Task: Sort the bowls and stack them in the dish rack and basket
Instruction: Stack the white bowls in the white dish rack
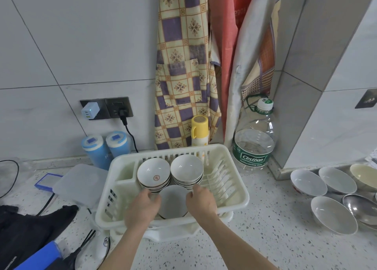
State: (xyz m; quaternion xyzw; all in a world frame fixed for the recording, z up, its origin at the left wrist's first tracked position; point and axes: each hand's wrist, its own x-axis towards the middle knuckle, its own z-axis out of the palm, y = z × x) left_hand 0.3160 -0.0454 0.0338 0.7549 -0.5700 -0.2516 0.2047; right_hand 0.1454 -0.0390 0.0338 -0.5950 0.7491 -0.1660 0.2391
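Observation:
A cream plastic dish rack [234, 180] stands on the speckled counter. Inside it at the back are two stacks of white bowls: the left stack [153, 172] has a red emblem in its top bowl, the right stack [186, 170] is plain. In front of them a grey-white bowl [173, 201] sits low in the rack. My left hand [141, 207] grips its left rim and my right hand [201, 202] grips its right rim. Several loose bowls wait on the counter at the right: a white one with red trim [308, 183], another white one [337, 180], a grey one [332, 214].
A large Cestbon water bottle [254, 139] and a yellow flask [200, 131] stand behind the rack. Two blue canisters [106, 147] and a clear lid [81, 180] lie to the left. Dark cloth and cables [30, 229] cover the near left. Metal bowls [359, 207] sit far right.

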